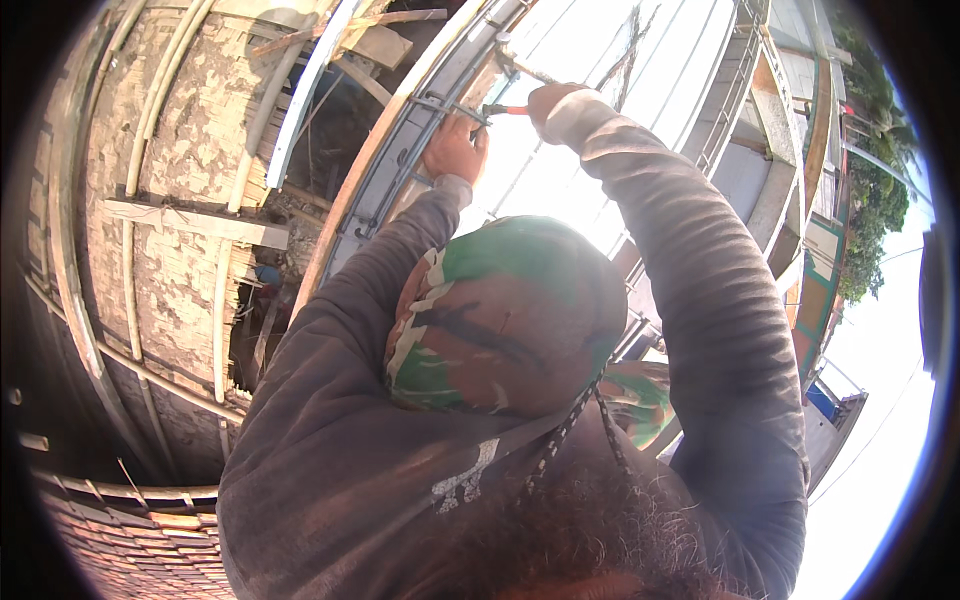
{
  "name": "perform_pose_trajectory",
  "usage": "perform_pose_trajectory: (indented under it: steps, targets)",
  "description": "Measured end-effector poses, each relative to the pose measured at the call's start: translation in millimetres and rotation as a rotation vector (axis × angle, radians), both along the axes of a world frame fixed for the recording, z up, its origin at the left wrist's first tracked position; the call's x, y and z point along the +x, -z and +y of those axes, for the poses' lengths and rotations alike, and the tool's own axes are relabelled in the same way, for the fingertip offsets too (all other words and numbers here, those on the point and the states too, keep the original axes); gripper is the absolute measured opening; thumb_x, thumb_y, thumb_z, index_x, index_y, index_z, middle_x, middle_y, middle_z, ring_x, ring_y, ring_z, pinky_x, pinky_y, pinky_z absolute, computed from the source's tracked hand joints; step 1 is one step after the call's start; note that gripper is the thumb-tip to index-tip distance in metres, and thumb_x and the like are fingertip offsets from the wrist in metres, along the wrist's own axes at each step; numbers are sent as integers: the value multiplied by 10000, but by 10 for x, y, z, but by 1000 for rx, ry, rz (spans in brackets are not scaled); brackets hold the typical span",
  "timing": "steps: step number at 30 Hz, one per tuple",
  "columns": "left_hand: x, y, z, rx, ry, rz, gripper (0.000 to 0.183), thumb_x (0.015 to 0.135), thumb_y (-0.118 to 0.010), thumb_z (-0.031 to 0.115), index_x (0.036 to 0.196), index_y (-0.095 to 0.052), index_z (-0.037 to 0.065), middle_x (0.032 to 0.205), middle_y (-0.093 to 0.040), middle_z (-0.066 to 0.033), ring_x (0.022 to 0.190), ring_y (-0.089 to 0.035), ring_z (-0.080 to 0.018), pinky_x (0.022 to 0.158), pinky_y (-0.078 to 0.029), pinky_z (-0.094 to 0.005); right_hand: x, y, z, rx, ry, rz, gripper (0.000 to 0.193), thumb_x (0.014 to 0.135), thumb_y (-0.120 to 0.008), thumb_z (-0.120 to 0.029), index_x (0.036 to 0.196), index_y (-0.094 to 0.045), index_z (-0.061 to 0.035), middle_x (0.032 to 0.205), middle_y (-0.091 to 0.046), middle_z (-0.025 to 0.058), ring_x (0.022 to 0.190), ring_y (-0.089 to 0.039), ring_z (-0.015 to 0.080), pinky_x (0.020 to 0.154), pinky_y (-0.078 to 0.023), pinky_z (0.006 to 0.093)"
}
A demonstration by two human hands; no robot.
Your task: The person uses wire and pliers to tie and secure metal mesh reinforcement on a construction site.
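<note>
My right hand (550, 108) is closed around the end of red-handled pincers (507, 110). Their dark metal head points left and meets a crossing of steel bars. Just below that crossing, my left hand (458, 152) is curled against the bars; what its fingers pinch is too small to make out. The steel rebar cage (400, 165) runs lengthwise inside a long narrow formwork trough (345, 205) with board sides. My knee in green and brown camouflage trousers (510, 310) is raised between my arms.
Left of the trough lie woven matting panels (180, 150), with bamboo poles (130, 270) across them. A pale plank (200, 222) crosses there. A dark gap (265, 310) opens beside the trough. Bright ribbed sheeting (570, 180) lies to the right, with another rebar cage (730, 90) beyond. Roof tiles (140, 555) show lower left.
</note>
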State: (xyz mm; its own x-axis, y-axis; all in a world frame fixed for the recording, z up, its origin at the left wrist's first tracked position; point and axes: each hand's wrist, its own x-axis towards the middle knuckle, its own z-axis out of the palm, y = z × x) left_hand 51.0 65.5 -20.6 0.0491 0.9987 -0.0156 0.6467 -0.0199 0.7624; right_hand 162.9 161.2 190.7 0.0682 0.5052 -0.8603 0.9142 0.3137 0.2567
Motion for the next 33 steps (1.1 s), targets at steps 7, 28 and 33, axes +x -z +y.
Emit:
perform_pose_trajectory:
  steps: [7,28,33]
  targets:
    - [35,192,6,76,14,105,239,836,-802,331,974,-713,158,1038,-691,-33,945,-666,-263,838,-526,-412,-11,40,78,-54,-71,-62,221,916,-621,-87,1060,-776,-27,1006,-769,143,921,-741,322,837,-582,414]
    - [14,-13,3,-25,15,39,243,871,-782,317,988,-707,118,1064,-677,-60,986,-663,-274,853,-536,-431,-117,-18,188,-16,-335,-182,319,981,-616,-160,1254,-725,-37,1166,-762,68,1090,-722,297,899,-567,483]
    - [41,-37,7,-22,20,3,241,875,-775,319,977,-697,115,1054,-672,-60,976,-660,-279,842,-535,-434,-9,-81,186,-43,-254,-148,272,984,-627,-182,1188,-750,-52,1138,-770,68,1040,-733,261,869,-571,433]
